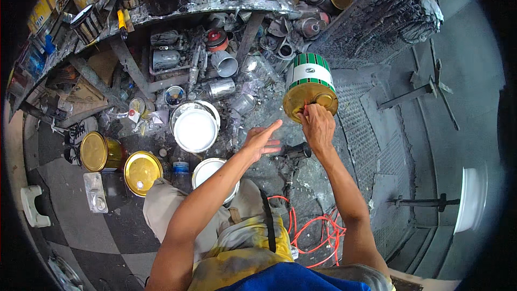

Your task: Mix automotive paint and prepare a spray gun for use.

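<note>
My right hand (319,129) is closed at the gold end of a large green and white metal can (309,71). That end faces me and has a raised round part beside my fingers. A small red bit shows at my fingertips; whatever they grip there is mostly hidden. My left hand (261,141) is held in the air to the left of the can, fingers stretched out, holding nothing. Below it, near my knees, stands a white-topped bucket (207,172).
Another white-topped bucket (196,130) and two gold-lidded cans (142,173) (93,151) stand on the left. Loose cups and cans litter the floor beneath a paint-crusted bench (210,8). A red hose (323,231) coils by my right arm. Metal stands (431,89) are at right.
</note>
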{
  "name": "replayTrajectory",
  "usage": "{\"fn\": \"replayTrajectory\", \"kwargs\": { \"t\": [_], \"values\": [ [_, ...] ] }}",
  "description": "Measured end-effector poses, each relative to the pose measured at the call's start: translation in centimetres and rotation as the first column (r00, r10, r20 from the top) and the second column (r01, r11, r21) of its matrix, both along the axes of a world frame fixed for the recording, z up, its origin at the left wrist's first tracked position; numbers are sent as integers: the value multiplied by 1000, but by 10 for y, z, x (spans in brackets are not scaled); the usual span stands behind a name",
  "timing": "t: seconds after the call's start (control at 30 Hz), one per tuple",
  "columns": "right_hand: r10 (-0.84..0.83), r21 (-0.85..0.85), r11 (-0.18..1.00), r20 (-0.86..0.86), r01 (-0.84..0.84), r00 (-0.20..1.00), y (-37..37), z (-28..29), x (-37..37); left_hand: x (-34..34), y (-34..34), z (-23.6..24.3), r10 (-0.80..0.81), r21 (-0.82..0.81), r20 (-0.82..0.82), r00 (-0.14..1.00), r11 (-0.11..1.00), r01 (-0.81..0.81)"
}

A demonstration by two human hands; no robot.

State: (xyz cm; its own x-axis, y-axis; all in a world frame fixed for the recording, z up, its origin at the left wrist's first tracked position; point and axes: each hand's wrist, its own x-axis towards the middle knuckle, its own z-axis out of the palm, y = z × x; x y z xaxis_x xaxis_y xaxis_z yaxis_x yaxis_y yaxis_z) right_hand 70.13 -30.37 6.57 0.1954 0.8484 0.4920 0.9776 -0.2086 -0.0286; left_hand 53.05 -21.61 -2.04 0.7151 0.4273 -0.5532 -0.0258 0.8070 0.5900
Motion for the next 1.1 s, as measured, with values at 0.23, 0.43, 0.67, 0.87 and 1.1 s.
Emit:
{"fn": "replayTrajectory", "kwargs": {
  "t": [0.23,0.43,0.67,0.87,1.1],
  "values": [
    [33,73,996,147,-45,989,-4,8,-4,-2,-2,2,14,-42,11,1000,999,-13],
    [48,131,989,183,-73,982,-5,16,1,-5,-4,4,-18,-58,64,998,998,22],
    [20,203,977,240,-71,970,-2,26,2,-9,-6,6,-12,-91,63,998,996,18],
    [22,216,974,222,-71,975,-3,29,2,-11,-6,2,-17,-89,73,997,996,23],
    [5,216,975,224,-55,975,-5,28,9,-8,-3,-4,-36,-99,35,999,994,39]
  ]
}}
